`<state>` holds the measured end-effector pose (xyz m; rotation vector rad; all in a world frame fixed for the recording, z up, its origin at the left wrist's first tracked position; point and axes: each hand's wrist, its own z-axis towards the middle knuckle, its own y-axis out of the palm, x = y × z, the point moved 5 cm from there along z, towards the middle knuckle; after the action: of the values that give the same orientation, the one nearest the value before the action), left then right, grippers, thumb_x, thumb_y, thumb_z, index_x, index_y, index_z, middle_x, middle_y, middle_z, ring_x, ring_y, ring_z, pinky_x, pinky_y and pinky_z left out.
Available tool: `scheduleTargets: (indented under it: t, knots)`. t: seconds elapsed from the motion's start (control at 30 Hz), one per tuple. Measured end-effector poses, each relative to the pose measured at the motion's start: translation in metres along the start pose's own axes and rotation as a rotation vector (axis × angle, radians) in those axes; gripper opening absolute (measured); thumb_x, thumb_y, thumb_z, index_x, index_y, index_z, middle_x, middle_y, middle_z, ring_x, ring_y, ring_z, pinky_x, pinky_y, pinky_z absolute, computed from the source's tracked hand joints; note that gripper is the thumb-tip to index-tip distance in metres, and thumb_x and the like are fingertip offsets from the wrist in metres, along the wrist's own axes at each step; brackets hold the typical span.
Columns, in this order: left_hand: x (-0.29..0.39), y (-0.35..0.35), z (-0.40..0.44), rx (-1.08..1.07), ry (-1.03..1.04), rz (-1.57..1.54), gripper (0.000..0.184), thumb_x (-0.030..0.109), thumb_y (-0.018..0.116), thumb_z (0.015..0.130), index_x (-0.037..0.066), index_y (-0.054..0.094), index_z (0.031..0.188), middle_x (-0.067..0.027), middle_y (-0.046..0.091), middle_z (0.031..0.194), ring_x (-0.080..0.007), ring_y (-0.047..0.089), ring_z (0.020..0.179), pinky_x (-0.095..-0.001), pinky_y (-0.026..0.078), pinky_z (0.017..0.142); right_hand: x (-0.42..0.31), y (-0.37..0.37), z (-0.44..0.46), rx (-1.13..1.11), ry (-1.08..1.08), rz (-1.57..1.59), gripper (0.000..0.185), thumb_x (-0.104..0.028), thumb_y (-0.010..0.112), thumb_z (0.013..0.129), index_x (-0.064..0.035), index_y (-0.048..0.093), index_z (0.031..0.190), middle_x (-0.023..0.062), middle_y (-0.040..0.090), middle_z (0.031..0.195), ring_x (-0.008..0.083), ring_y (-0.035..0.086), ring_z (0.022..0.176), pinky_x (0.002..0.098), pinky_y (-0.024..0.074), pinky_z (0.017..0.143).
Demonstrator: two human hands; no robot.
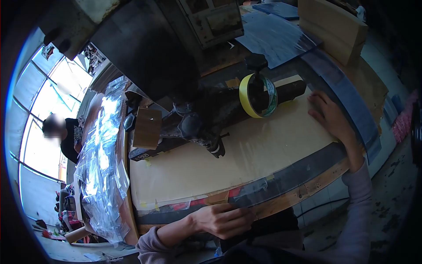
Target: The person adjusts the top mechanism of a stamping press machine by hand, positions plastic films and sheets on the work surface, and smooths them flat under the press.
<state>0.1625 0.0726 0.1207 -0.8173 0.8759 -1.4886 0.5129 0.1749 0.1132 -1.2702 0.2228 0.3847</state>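
Note:
My left hand (223, 221) is at the near edge of the work table, its fingers loosely curled together. What lies under those fingers, if anything, is hidden. My right hand (330, 115) has its fingers apart at the right end of a large pale sheet (211, 171), fingertips close to the sheet's corner. The sheet lies flat on a dark mat (290, 170), with strips of red and brown tape (217, 197) along its near edge. Above the sheet extends a dark metal machine arm (285, 93), and a roll of yellow tape (246, 97) hangs around it.
A cardboard box (147, 127) sits by the machine at left. Crumpled clear plastic (103, 163) covers a surface on the left. Bluish sheets (277, 35) and a brown block (334, 31) are at the back right. Another person (70, 138) is by the bright windows.

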Motion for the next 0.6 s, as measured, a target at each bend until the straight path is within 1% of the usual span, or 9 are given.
scheduleTargets:
  t: [0.1, 0.2, 0.3, 0.4, 0.43, 0.53, 0.57, 0.6]
  knots:
    - [-0.001, -0.005, 0.005, -0.005, 0.014, 0.007, 0.013, 0.015, 0.067, 0.081, 0.009, 0.072, 0.09, -0.0017, 0.07, 0.095, -0.0115, 0.068, 0.089, -0.0197, 0.052, 0.065, 0.0, 0.0, 0.001, -0.005, 0.001, -0.003, 0.038, -0.023, 0.059, 0.093, 0.0021, 0.056, 0.121, 0.016, 0.049, 0.133, 0.0348, 0.056, 0.114, 0.0412, 0.0466, 0.096]
    - [0.001, -0.009, 0.009, 0.001, 0.049, 0.029, 0.01, 0.016, 0.067, 0.08, 0.008, 0.07, 0.086, -0.0018, 0.069, 0.092, -0.0126, 0.068, 0.087, -0.0199, 0.052, 0.064, 0.001, 0.0, 0.001, -0.022, -0.013, -0.006, 0.038, -0.022, 0.059, 0.093, 0.0023, 0.055, 0.122, 0.016, 0.049, 0.133, 0.035, 0.056, 0.115, 0.0412, 0.0462, 0.097]
    - [0.01, -0.006, 0.006, 0.059, 0.115, 0.107, 0.015, 0.019, 0.066, 0.083, 0.005, 0.065, 0.079, -0.0085, 0.066, 0.091, -0.0167, 0.065, 0.086, -0.0223, 0.049, 0.059, -0.002, -0.001, 0.0, -0.003, 0.011, 0.0, 0.039, -0.022, 0.058, 0.093, 0.0026, 0.055, 0.123, 0.0163, 0.049, 0.133, 0.0352, 0.055, 0.117, 0.0413, 0.0456, 0.098]
    - [0.018, -0.015, 0.016, 0.042, 0.154, 0.35, 0.013, 0.019, 0.066, 0.082, 0.008, 0.067, 0.075, -0.0029, 0.067, 0.081, -0.0133, 0.067, 0.081, -0.0208, 0.052, 0.062, 0.002, 0.002, 0.001, -0.017, 0.01, -0.012, 0.039, -0.021, 0.058, 0.093, 0.0025, 0.055, 0.123, 0.0168, 0.049, 0.134, 0.0356, 0.054, 0.118, 0.0415, 0.0449, 0.099]
    - [0.023, -0.018, 0.018, 0.047, 0.134, 0.433, 0.015, 0.019, 0.066, 0.083, 0.008, 0.069, 0.074, -0.0028, 0.068, 0.079, -0.0124, 0.067, 0.079, -0.0206, 0.052, 0.064, 0.003, 0.002, 0.002, -0.022, 0.008, -0.005, 0.039, -0.021, 0.058, 0.093, 0.0026, 0.055, 0.123, 0.017, 0.049, 0.134, 0.0356, 0.053, 0.118, 0.0415, 0.0448, 0.099]
    - [0.048, -0.019, 0.02, 0.329, -0.041, 0.374, 0.017, 0.019, 0.066, 0.083, 0.004, 0.068, 0.076, -0.0047, 0.066, 0.079, -0.016, 0.067, 0.082, -0.0218, 0.052, 0.062, 0.005, 0.002, 0.003, -0.019, 0.0, 0.002, 0.039, -0.021, 0.058, 0.093, 0.0029, 0.054, 0.124, 0.0176, 0.049, 0.133, 0.036, 0.053, 0.119, 0.0414, 0.0447, 0.099]
    - [0.06, -0.011, 0.02, 0.363, -0.107, 0.422, 0.018, 0.02, 0.066, 0.084, 0.003, 0.07, 0.079, -0.0032, 0.067, 0.079, -0.0141, 0.068, 0.082, -0.0209, 0.052, 0.063, 0.005, 0.002, 0.003, -0.015, -0.012, -0.002, 0.039, -0.021, 0.058, 0.093, 0.0031, 0.054, 0.124, 0.0178, 0.049, 0.133, 0.0363, 0.053, 0.119, 0.0414, 0.0447, 0.099]
    - [0.07, -0.003, 0.021, 0.381, -0.162, 0.407, 0.018, 0.021, 0.067, 0.084, 0.004, 0.07, 0.08, -0.003, 0.068, 0.08, -0.0135, 0.068, 0.083, -0.0209, 0.052, 0.064, 0.004, 0.002, 0.002, -0.01, -0.02, -0.006, 0.039, -0.021, 0.058, 0.093, 0.0033, 0.054, 0.124, 0.018, 0.049, 0.133, 0.0365, 0.053, 0.118, 0.0414, 0.0448, 0.099]
